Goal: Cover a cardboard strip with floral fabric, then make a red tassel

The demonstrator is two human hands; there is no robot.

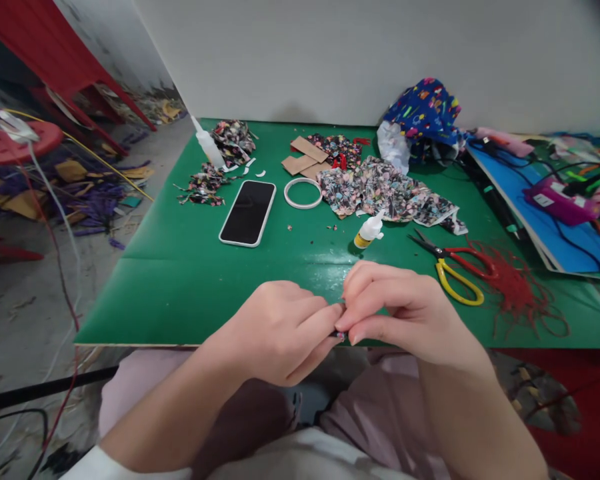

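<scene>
Over the front edge of the green table, my left hand [287,330] is closed around a small, dark floral-patterned piece [341,336], mostly hidden by the fingers. My right hand [393,307] meets it there, thumb and fingertips pinched on the same piece. Just beyond the right hand stands a small glue bottle [367,233] with a yellow label and white nozzle. To the right lie scissors [447,263] with one red and one yellow handle, beside a tangle of red thread [523,290]. A white ring [303,193] lies farther back, past both hands.
A phone [249,212] lies left of the ring. Floral fabric [385,190], brown card pieces [307,157] and a white nozzle bottle [209,147] sit toward the back wall. At right are a blue folder [510,200], cables and a purple device [563,200].
</scene>
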